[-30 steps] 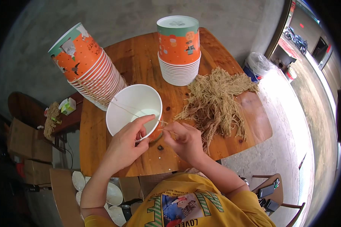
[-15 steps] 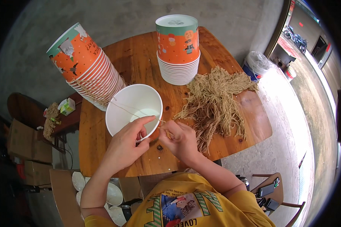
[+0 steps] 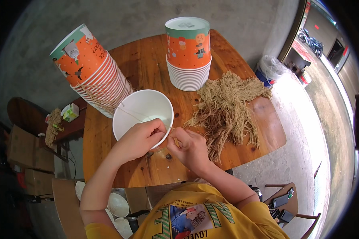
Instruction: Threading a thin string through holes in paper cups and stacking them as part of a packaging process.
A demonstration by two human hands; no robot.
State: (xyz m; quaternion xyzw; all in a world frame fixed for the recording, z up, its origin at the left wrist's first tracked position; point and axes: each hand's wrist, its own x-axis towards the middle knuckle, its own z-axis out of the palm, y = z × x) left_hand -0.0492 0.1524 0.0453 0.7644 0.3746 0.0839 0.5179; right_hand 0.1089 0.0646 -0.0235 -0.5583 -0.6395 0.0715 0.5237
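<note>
Fingers of your right hand (image 3: 189, 149) are pinched narrow on a thin tan cord (image 3: 133, 114), just outside the rim of the orange paper bucket (image 3: 127, 101). Your left hand (image 3: 136, 139) reaches over the bucket's near rim, its thumb and index finger bent close together; you can't tell from here whether they grip the cord, the rim or both. The cord crosses the bucket's white mouth from its far left side and passes behind your left fingers. The bucket sits in front of you on the wooden table (image 3: 147, 59), its mouth tilted toward you. Just beyond it to the left leans a stack of orange-and-green buckets (image 3: 77, 57), with cords lying across their rims. Farther back, a second stack (image 3: 188, 51) stands upright, bottoms up. To the right of your hands lies a loose heap of tan cords (image 3: 231, 109). Past the table's right edge is a blue bin (image 3: 263, 77) with a clear liner. Low on your left, an open carton (image 3: 66, 203) holds white round pieces (image 3: 118, 205).
</note>
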